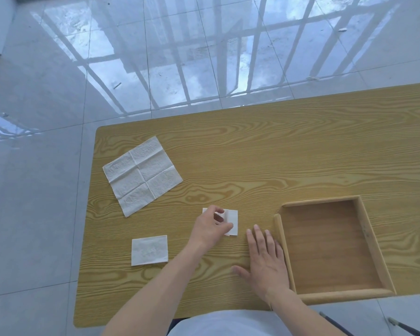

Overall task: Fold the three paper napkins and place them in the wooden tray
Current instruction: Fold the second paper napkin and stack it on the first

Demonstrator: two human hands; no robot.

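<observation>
The table (252,154) is yellow-tan with a bold darker brown wood-grain pattern of wavy lines and oval knots. The tray (284,251) is a plainer, slightly redder brown wood with a paler rim, and all three napkins are white: the open napkin (142,175) shows a grid of crease lines and a faint embossed texture, while the folded napkin (149,250) and the small napkin (233,218) appear plain. The floor (46,190) is glossy pale grey tile carrying blue-white striped reflections.

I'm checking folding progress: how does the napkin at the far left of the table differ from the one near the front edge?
The far napkin lies fully open, showing crease lines; the near napkin is folded into a compact rectangle. The far one covers much more table and sits skewed to the table edge; the near one sits roughly square to it. Both are white, flat and untouched by either hand.
</observation>
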